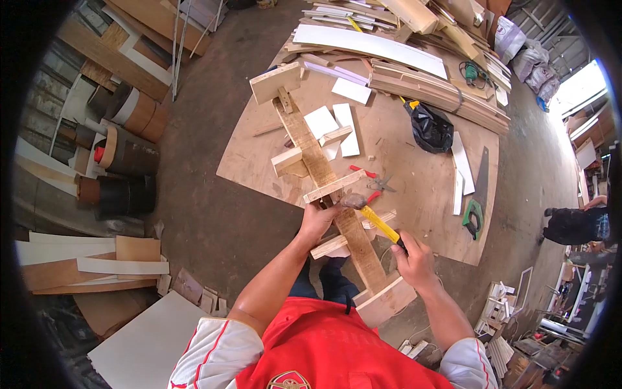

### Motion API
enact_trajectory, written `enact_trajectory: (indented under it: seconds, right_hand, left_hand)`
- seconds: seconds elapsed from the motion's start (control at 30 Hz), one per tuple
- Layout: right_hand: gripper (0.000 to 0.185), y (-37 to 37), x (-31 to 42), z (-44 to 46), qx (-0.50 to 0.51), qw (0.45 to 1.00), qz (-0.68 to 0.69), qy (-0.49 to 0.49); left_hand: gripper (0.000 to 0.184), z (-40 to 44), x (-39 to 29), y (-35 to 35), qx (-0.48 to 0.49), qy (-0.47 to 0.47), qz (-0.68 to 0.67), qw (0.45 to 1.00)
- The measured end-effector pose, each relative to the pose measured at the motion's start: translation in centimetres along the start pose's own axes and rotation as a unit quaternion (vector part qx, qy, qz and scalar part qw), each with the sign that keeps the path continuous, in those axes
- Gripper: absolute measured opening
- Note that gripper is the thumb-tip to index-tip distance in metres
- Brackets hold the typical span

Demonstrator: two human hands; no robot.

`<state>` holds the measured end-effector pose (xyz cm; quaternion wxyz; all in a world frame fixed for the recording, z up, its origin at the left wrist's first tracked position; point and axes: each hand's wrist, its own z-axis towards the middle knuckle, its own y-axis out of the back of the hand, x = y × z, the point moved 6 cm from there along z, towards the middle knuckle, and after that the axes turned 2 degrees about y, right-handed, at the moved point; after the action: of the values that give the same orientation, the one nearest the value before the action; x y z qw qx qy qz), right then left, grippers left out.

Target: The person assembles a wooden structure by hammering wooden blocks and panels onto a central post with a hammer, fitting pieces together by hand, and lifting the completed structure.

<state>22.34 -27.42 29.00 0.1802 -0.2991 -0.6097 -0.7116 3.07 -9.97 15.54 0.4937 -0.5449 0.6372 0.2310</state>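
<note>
A long wooden piece (308,144) with several short cross boards runs from the worktable toward my body. My left hand (317,219) is closed around its middle, just under a cross board (335,187). My right hand (414,259) grips a hammer (381,223) by the black end of its yellow handle. The hammer's head lies close to my left hand, beside the cross board; whether it touches the wood I cannot tell. Red-handled pliers (378,184) lie open on the worktable (414,214), just beyond the hammer.
Stacked boards (427,91) line the table's far side, near a black bag (430,126) and a green power tool (472,72). A green-handled saw (475,214) lies at the right edge. A person (573,225) is at the far right. Boards (97,259) lean at left.
</note>
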Motion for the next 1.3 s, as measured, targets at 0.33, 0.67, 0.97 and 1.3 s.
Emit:
enact_trajectory:
  seconds: [0.33, 0.67, 0.97, 1.3]
  right_hand:
    - [0.033, 0.7, 1.6, 0.4, -0.017, 1.0, -0.001, 0.003]
    - [0.033, 0.3, 1.8, 0.5, 0.004, 1.0, -0.009, -0.013]
    - [0.035, 0.7, 2.8, 0.3, -0.007, 1.0, 0.018, -0.012]
    - [0.033, -0.1, 3.0, 0.9, 0.003, 1.0, 0.004, -0.016]
  left_hand:
    - [0.039, 0.0, -0.4, 0.1, -0.014, -0.006, 0.014, 1.0]
    - [0.036, -0.1, -0.2, 0.7, -0.028, 0.0, -0.012, 1.0]
    - [0.044, -0.1, -0.4, 1.0, -0.01, 0.008, 0.006, 1.0]
    - [0.043, -0.1, -1.1, 0.9, -0.015, 0.002, 0.021, 1.0]
